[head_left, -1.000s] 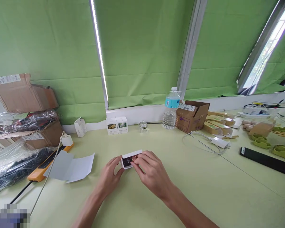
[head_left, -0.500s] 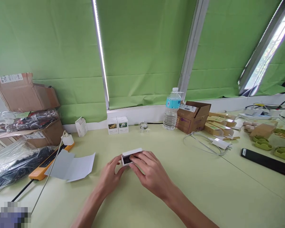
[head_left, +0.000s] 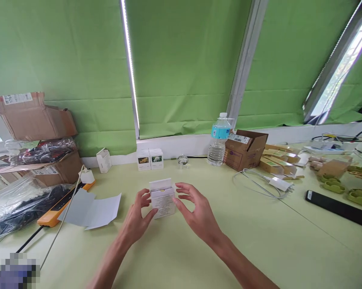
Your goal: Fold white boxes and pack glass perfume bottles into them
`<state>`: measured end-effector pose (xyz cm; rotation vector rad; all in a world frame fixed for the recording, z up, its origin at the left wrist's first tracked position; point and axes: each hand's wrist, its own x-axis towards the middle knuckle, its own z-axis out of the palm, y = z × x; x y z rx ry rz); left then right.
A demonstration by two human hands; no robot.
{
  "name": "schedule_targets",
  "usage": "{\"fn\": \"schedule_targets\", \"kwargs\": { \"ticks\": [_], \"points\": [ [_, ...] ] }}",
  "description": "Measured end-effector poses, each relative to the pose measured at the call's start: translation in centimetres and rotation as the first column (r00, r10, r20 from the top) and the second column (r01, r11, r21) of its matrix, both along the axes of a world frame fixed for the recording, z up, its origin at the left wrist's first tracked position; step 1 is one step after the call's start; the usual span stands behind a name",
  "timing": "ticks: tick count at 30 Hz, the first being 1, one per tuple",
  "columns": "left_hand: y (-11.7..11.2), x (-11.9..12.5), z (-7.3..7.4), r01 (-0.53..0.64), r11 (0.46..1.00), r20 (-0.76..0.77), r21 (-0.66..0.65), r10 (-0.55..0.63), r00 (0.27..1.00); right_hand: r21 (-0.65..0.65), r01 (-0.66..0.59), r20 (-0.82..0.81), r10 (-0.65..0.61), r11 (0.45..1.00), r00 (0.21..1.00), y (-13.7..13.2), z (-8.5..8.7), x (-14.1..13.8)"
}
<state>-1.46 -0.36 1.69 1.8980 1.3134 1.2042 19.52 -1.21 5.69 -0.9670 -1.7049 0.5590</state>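
Observation:
A small white carton (head_left: 162, 204) with grey printed text stands upright on the pale green table. Its top flap is raised, and a white edge with a small yellowish spot shows in the opening. My left hand (head_left: 138, 218) is curled around the carton's left side, the thumb on its lower front edge. On the other side is my right hand (head_left: 197, 210), fingers spread, with its thumb tip at the carton's right edge. An unfolded white sheet (head_left: 101, 212) lies to the left of my hands.
Two white picture boxes (head_left: 150, 159), a clear glass object (head_left: 182, 160) and a water bottle (head_left: 218, 140) stand along the back. A charger with its cable (head_left: 281, 183) and a black bar (head_left: 337, 208) lie right. An orange power strip (head_left: 50, 216) is left.
The small carton has turned from showing its dark open inside to standing upright with its printed face toward me. My right fingers have come out of its opening and spread apart.

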Motion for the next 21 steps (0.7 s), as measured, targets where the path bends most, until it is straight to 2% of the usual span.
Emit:
{"fn": "schedule_targets", "kwargs": {
  "ticks": [3, 8, 11, 13, 16, 21],
  "points": [
    [-0.1, 0.2, -0.1, -0.058, 0.994, -0.001, 0.096, 0.059, 0.998, -0.043, -0.06, 0.02, 0.061, 0.997, 0.998, -0.2, 0.0, -0.2],
    [-0.3, 0.4, 0.2, 0.008, 0.993, -0.044, 0.12, -0.003, 0.999, -0.08, -0.049, 0.108, 0.058, 0.996, 0.992, -0.3, -0.2, -0.2],
    [-0.4, 0.4, 0.6, 0.046, 0.989, -0.014, 0.141, -0.044, 0.999, -0.067, -0.05, 0.103, 0.056, 0.996, 0.993, -0.4, -0.2, -0.2],
    [-0.5, 0.3, 1.0, 0.067, 0.991, 0.029, 0.115, -0.071, 0.997, -0.048, -0.062, 0.097, 0.066, 0.997, 0.993, -0.5, -0.1, -0.2],
    [-0.8, 0.0, 1.8, 0.103, 0.995, 0.082, 0.007, -0.103, 0.991, -0.012, -0.066, 0.087, 0.066, 0.998, 0.994, -0.5, 0.1, -0.1],
    [-1.4, -0.6, 3.0, 0.169, 0.978, 0.177, -0.126, -0.145, 0.973, 0.079, -0.054, 0.114, 0.045, 0.995, 0.993, -0.1, -0.3, -0.1]
  ]
}}
